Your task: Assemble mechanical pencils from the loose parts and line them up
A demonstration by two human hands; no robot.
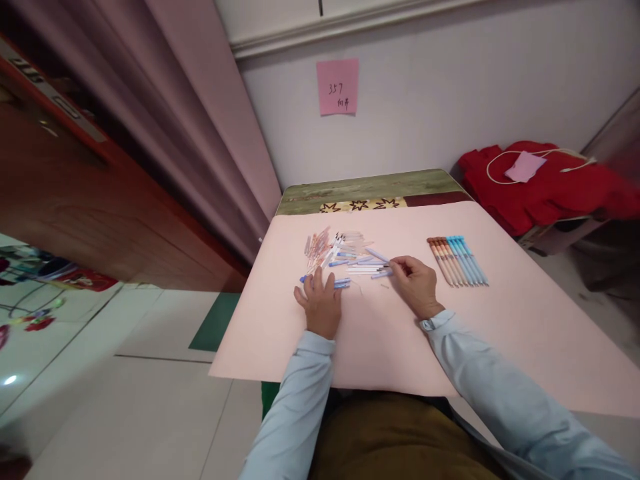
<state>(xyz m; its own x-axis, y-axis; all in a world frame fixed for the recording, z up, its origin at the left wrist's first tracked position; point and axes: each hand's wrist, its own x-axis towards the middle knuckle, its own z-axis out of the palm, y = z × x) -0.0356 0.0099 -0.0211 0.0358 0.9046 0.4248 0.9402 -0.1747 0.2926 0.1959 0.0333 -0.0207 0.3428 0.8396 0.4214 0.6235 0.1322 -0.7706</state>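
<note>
A loose heap of pen parts (345,257), blue, white and clear, lies on a pink sheet (380,333) that covers a small table. My left hand (320,303) rests flat at the heap's near left edge, fingers stretched over a blue piece. My right hand (415,283) lies at the heap's right edge, its fingers pinched on a thin blue and white pen part (380,257). To the right, a neat row of finished pens (457,260), orange ones beside blue ones, lies side by side.
The table's far end (365,190) shows green wood and a patterned strip. A red cloth pile (545,180) with a white cord sits at the right. A pink note (338,87) hangs on the wall. Curtain and wooden cabinet stand at left.
</note>
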